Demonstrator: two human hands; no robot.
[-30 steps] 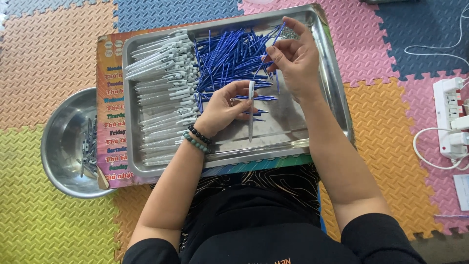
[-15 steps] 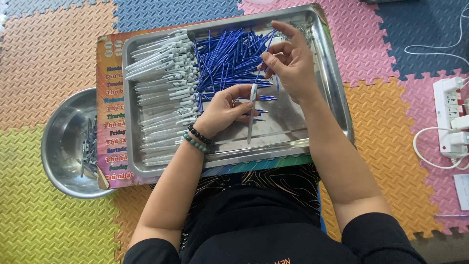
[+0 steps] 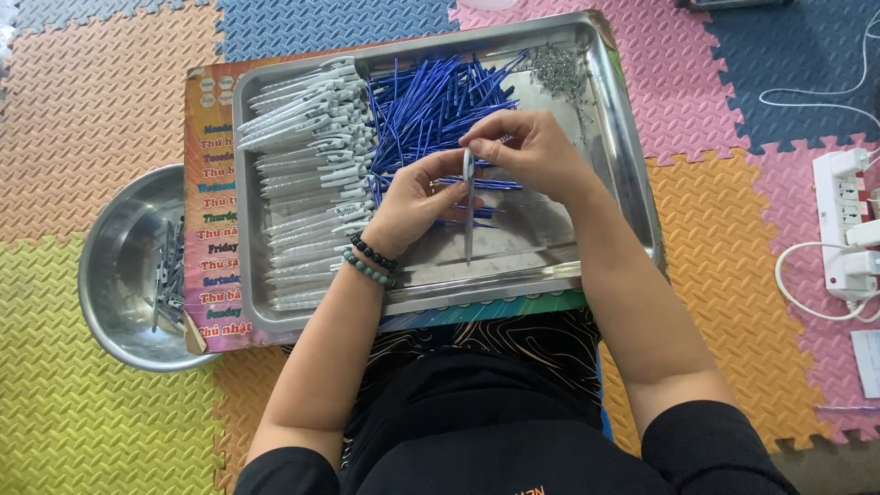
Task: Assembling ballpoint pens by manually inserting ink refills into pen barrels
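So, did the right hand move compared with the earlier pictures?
Yes. The right hand came down from the far rim of the tray toward the left hand, meeting the pen barrel.

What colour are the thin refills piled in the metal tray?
Blue, clear in the head view: the refills lie in the tray.

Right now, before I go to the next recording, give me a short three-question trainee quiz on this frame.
1. True or false: the left hand holds a white pen barrel upright over the tray.
2. Which lies in the tray's left part? A) white barrels B) blue refills C) springs
3. What stands on the mat left of the tray?

Key: 1 true. 2 A. 3 a metal bowl holding a few grey parts.
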